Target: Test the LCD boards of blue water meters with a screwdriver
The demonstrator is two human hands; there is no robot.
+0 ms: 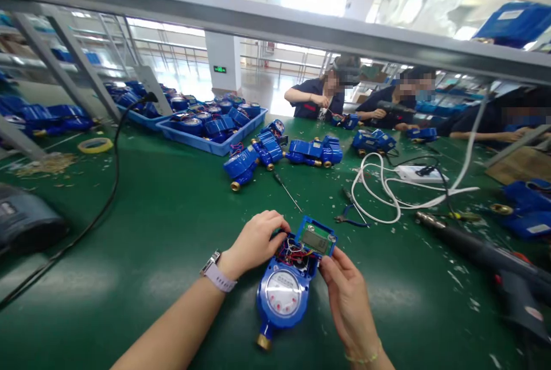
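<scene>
A blue water meter (283, 294) with a round dial and a brass end lies on the bench in front of me. Its upper compartment is uncovered, showing red, white and black wires (295, 255). Tilted above these wires is a blue-framed display panel (316, 239) with a lit-looking grey screen. My left hand (258, 241), with a watch on the wrist, has its fingers curled against the compartment's upper left edge; their tips are partly hidden. My right hand (346, 281) grips the panel's lower right corner, thumb in front, beside the meter.
Beyond the meter lie a screwdriver (287, 192), blue-handled cutters (350, 218) and several blue meters (269, 149). A blue tray (206, 145) holds more. A white cable (387, 209) and a heat gun (482, 255) occupy the right. Co-workers (318, 97) sit opposite, below a metal shelf beam (275, 23).
</scene>
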